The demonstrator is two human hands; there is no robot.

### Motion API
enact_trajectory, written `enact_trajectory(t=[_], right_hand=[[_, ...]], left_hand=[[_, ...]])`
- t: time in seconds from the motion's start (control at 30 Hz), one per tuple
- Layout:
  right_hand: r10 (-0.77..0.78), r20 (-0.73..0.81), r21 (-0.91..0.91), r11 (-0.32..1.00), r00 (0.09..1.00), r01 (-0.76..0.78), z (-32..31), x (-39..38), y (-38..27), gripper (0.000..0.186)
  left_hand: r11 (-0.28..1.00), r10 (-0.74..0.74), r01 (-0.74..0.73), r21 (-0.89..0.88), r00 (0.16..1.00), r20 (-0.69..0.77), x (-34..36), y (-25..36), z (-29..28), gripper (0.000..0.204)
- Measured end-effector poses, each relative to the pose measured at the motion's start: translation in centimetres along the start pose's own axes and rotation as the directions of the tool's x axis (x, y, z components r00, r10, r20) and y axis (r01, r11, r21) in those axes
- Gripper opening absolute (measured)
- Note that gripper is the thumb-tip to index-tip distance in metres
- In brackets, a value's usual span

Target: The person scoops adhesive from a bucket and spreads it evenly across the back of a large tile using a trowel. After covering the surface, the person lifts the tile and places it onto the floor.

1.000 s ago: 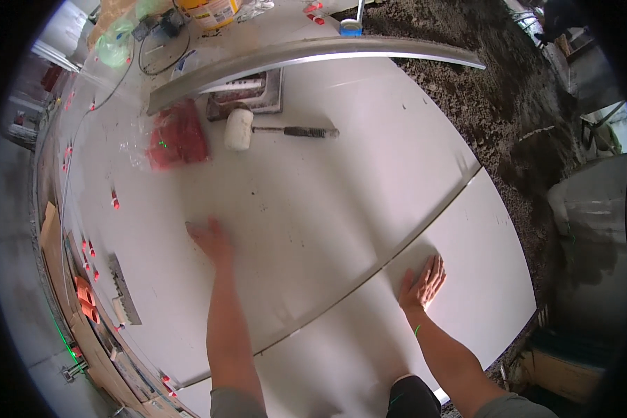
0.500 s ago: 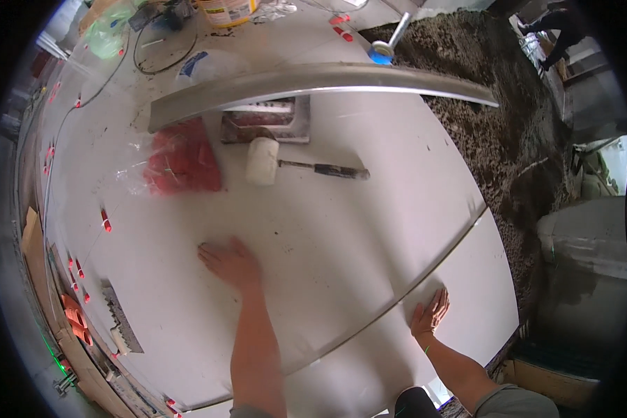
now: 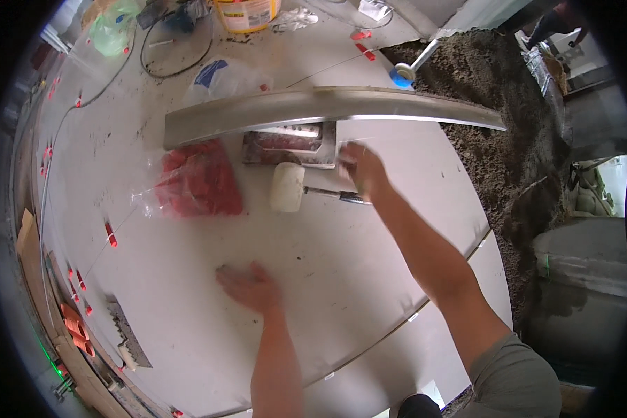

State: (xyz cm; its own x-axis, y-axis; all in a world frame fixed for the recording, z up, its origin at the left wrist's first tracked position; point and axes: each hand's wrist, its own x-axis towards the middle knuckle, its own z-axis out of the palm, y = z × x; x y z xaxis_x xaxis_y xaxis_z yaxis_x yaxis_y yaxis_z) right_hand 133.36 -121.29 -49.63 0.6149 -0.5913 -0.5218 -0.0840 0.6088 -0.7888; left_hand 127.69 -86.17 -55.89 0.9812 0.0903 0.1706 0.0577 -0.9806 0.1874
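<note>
My left hand (image 3: pixel 251 287) lies on the large pale tile (image 3: pixel 313 272), fingers spread, holding nothing. Slightly blurred, my right hand (image 3: pixel 362 169) reaches over the tile with its fingers loosely bent and apart. Just below it runs the dark handle of a mallet (image 3: pixel 287 187), which lies on its side with its white head to the left; the wrist partly covers the handle's end. Beside the right fingertips is a flat rectangular tool with a dark reddish, stained base (image 3: pixel 289 155). A long metal straightedge (image 3: pixel 334 106) passes across the far side of it.
A red plastic bag (image 3: pixel 200 182) sits left of the mallet. A notched trowel (image 3: pixel 129 334) lies at lower left, near red tile levelling wedges (image 3: pixel 111 235). Dark mortar (image 3: pixel 481 167) borders the right edge. At the back stand a yellow-and-white bucket (image 3: pixel 247 15) and a blue-and-white suction cup (image 3: pixel 403 74).
My right hand has lifted off the near tile and moved forward and left to the mallet handle. My left hand stays on the tile. The whole view has shifted slightly.
</note>
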Motion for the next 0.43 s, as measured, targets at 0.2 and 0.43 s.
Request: enact_trajectory(t=[0.2, 0.43], right_hand=[[0.132, -0.198, 0.504, 0.864, 0.971, -0.015, 3.6, 9.2, -6.3, 0.024], [-0.152, -0.225, 0.418, 0.877, 0.962, 0.236, -5.4, -5.3, -6.6, 0.039]], left_hand=[[0.996, -0.068, 0.061, 0.065, 0.991, 0.116, 0.5, 1.4, -0.3, 0.080], [0.977, -0.085, 0.036, 0.208, 0.968, 0.235, 0.5, 1.7, -0.7, 0.079]])
